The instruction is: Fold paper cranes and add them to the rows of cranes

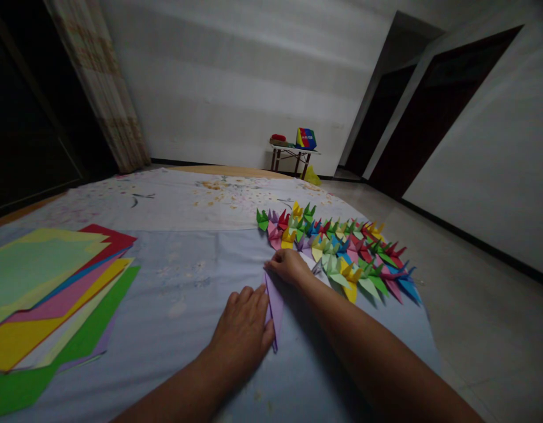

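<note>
Fingers (272,265) of the right hand (291,267) are closed in a pinch at the far tip of the purple folded paper (277,298) — forearm (377,341) slanting in from the lower right. Left hand (242,320) lies palm down along the paper's left edge, fingers close together, thumb at the near part; whether they grip or only press cannot be told. Paper rests on the cloth-covered surface (174,352) between the hands, long and narrow. Folded cranes (351,279), many-coloured, stand in rows just beyond the right hand. Coloured sheets (24,273) lie fanned well apart at left — pale green uppermost.
</note>
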The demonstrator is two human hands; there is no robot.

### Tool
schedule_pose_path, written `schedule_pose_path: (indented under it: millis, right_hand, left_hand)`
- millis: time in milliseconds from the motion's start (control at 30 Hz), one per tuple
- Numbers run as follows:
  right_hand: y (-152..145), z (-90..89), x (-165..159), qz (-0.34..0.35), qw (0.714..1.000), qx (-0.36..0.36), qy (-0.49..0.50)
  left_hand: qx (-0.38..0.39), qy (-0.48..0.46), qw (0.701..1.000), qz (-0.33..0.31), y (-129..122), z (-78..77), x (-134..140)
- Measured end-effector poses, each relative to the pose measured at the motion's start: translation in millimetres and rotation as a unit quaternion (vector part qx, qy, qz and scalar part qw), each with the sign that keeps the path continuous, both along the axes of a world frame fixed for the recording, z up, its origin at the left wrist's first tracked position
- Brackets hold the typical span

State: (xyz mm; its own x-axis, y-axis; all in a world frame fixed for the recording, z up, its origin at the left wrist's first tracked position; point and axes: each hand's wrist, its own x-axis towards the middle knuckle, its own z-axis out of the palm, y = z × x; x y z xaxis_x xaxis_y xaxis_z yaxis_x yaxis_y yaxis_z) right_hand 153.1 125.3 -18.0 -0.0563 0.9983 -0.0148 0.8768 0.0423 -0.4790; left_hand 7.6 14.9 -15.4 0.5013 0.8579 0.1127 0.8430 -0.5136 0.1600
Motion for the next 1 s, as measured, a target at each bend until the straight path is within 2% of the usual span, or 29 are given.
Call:
schedule_pose_path:
  millis: [167, 233, 300, 400, 567, 800, 1000]
  right_hand:
    - [-21, 13.7, 9, 0.042, 0.998, 0.017, 0.032]
    - [-36, 16.3, 15, 0.114, 0.992, 0.043, 0.041]
    - [-50, 15.2, 19, 0.161, 0.984, 0.072, 0.036]
    - [-64, 9.1, 24, 0.200, 0.977, 0.067, 0.036]
    - [-70, 1.4, 25, 0.212, 0.973, 0.065, 0.059]
    - [-73, -6.2, 28, 0.226, 0.969, 0.084, 0.051]
    - [-77, -3.8, 32, 0.250, 0.965, 0.079, 0.022]
  left_hand:
    - [-0.012, -0.010, 1.000, -0.002, 1, 3.7, -1]
    - [-0.019, -0.026, 0.999, -0.009, 3, 5.6, -4]
    - [-0.027, -0.049, 0.998, -0.019, 7, 6.8, -8]
    - [-0.044, -0.080, 0.995, -0.034, 15, 6.3, -17]
    - [-0.044, -0.097, 0.993, -0.058, 23, 1.9, -28]
    - [-0.026, -0.068, 0.996, -0.051, 19, -5.0, -27]
    - [-0.008, -0.046, 0.998, -0.045, 15, -8.8, -24]
